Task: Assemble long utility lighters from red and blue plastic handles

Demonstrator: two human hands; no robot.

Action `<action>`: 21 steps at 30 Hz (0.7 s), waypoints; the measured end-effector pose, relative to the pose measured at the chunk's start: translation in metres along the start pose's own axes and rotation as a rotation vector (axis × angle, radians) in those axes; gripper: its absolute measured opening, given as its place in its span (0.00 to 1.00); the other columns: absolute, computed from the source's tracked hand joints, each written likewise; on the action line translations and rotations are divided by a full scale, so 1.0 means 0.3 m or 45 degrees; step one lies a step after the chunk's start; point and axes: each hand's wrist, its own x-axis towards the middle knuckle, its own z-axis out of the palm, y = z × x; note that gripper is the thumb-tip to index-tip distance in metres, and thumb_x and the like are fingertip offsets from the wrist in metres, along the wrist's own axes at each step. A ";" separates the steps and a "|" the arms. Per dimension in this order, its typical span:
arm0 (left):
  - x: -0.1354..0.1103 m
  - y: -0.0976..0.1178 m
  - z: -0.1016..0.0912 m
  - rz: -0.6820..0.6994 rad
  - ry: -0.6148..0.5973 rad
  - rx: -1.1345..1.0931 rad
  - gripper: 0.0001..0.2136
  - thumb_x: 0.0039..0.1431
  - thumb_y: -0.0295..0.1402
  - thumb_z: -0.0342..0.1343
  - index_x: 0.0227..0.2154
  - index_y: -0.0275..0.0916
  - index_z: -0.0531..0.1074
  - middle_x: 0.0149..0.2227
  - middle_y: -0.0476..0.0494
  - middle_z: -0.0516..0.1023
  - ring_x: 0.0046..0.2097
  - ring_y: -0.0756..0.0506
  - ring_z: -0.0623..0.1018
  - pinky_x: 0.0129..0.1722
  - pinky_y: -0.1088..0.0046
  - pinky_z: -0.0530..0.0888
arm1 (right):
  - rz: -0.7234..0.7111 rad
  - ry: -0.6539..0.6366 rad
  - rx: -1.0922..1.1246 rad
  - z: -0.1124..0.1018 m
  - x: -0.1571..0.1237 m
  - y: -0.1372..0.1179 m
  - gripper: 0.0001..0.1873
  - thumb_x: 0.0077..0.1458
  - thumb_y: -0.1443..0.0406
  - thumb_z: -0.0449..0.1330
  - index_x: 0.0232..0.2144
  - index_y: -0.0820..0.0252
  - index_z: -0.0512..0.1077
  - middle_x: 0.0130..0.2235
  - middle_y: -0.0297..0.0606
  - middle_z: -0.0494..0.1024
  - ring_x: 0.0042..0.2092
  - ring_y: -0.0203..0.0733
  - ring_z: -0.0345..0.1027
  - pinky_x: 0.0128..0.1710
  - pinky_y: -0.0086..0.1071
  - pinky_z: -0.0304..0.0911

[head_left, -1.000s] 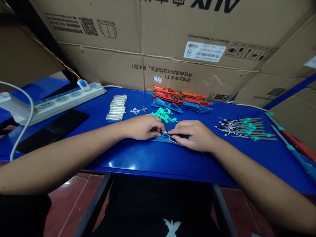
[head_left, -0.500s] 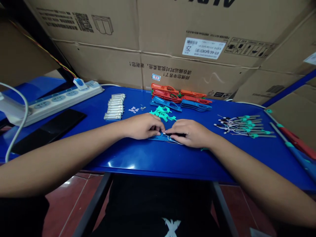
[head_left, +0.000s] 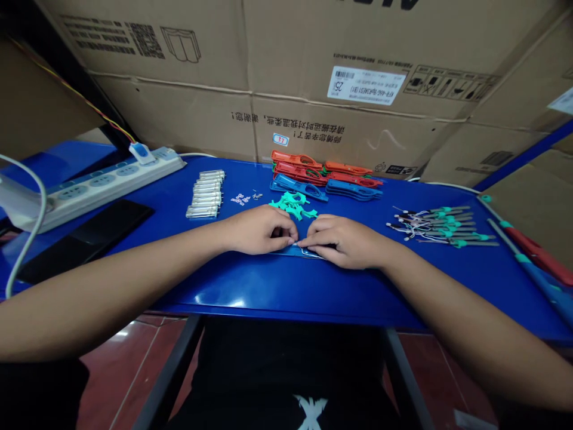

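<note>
Blue plastic piece (head_left: 286, 251) lies on blue table (head_left: 250, 289), partly under both hands, nearer the person than turquoise parts (head_left: 293, 205). Left hand (head_left: 259, 230): fingers curled, tips at small white end piece (head_left: 295, 243); can't tell if pinching. Right hand (head_left: 347, 240): forefinger reaches same end piece, white wire (head_left: 312, 254) beside lower fingers; grip can't be told. Wired assemblies (head_left: 443, 227) sit off right.

One head-worn camera looks forward and down, from near above the glossy blue flat-topped table (head_left: 268, 286), facing the printed brown cardboard panel (head_left: 290, 77).
</note>
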 end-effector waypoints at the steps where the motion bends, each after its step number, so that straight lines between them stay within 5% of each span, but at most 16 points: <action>1: 0.000 0.002 0.000 -0.008 0.008 -0.007 0.08 0.62 0.29 0.54 0.40 0.37 0.78 0.37 0.45 0.80 0.36 0.49 0.78 0.39 0.74 0.73 | 0.029 0.002 0.015 -0.013 -0.006 -0.009 0.13 0.65 0.66 0.55 0.47 0.60 0.77 0.41 0.42 0.79 0.44 0.42 0.70 0.47 0.38 0.65; 9: 0.004 0.043 0.006 0.167 0.056 0.029 0.11 0.65 0.34 0.56 0.47 0.38 0.76 0.43 0.40 0.78 0.45 0.45 0.78 0.49 0.66 0.74 | 0.326 -0.220 -0.061 -0.082 -0.054 -0.055 0.09 0.55 0.61 0.65 0.38 0.58 0.75 0.37 0.36 0.78 0.36 0.38 0.70 0.35 0.30 0.59; 21: 0.004 0.036 0.022 0.234 0.015 0.008 0.09 0.64 0.31 0.57 0.45 0.41 0.78 0.44 0.41 0.78 0.47 0.45 0.77 0.50 0.69 0.74 | 0.314 -0.219 -0.047 -0.078 -0.055 -0.060 0.06 0.53 0.70 0.59 0.31 0.59 0.76 0.33 0.35 0.77 0.35 0.38 0.68 0.34 0.30 0.55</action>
